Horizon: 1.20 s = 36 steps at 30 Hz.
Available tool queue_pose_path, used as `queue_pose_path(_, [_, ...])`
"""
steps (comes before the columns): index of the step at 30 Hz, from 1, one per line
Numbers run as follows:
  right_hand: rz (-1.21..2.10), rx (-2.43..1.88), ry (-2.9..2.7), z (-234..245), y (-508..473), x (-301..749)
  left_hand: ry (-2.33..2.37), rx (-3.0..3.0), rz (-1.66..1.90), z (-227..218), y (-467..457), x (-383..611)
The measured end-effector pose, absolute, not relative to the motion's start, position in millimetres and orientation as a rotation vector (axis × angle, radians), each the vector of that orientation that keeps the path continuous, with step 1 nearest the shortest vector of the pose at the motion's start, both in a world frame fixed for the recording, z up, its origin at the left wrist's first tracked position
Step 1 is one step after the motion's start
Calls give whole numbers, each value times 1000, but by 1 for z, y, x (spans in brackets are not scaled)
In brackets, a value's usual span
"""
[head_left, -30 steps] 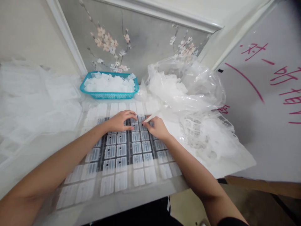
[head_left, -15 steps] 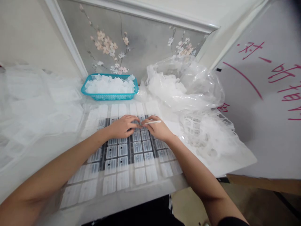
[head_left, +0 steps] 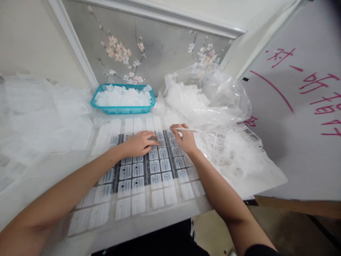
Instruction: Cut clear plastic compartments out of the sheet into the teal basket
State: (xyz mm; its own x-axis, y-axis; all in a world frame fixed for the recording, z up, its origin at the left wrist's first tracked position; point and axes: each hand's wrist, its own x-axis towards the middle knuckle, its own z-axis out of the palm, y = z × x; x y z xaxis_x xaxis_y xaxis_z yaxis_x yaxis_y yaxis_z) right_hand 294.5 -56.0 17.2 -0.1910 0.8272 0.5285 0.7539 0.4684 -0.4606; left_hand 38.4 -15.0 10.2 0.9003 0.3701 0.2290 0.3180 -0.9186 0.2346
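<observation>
My right hand [head_left: 186,140] pinches a thin white stick [head_left: 186,129], which points to the right across the fingers; the exact kind of tool is too small to tell. It hovers over the upper right part of a grid of small clear plastic pieces [head_left: 165,165]. My left hand [head_left: 140,144] lies over the middle of this grid, fingers stretched and apart, with fingertips on or just above one of the pieces. Dark strips [head_left: 147,170] show between and beneath some columns. Several pieces on the left bear a black dot, and the left hand hides a few others.
Behind the grid stands a blue basket [head_left: 122,109] full of small translucent pieces. A clear plastic bag [head_left: 226,99] of similar pieces is at its right. A tangled heap of clear plastic [head_left: 231,153] lies on the right, and stacked translucent sheets [head_left: 48,117] on the left. A whiteboard [head_left: 293,160] stands at the right.
My right hand has moved right, away from my left hand, carrying the white stick. My left hand has stayed nearly in place, its index finger now stretched out further.
</observation>
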Motion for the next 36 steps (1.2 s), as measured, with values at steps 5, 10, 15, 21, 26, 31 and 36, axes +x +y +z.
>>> queue_pose_path(5, [300,-1267,-1999,12,-51,298,517,2847,418,10,-13,39])
queue_pose_path(10, [475,-1284,-1907,19,-58,288,588,2838,478,8,-14,39])
queue_pose_path(15, [780,-1307,-1794,21,-65,275,617,2817,499,6,-15,40])
queue_pose_path(21, [789,-1321,-1765,11,-64,271,566,2891,499,4,-14,39])
queue_pose_path(26, [818,-1330,-1743,8,-62,272,591,2895,477,7,-16,40])
queue_pose_path(31, [795,-1312,-1751,8,-62,272,584,2899,488,5,-16,40])
queue_pose_path(36, [642,-1348,-1949,15,-66,271,585,2865,507,3,-14,40])
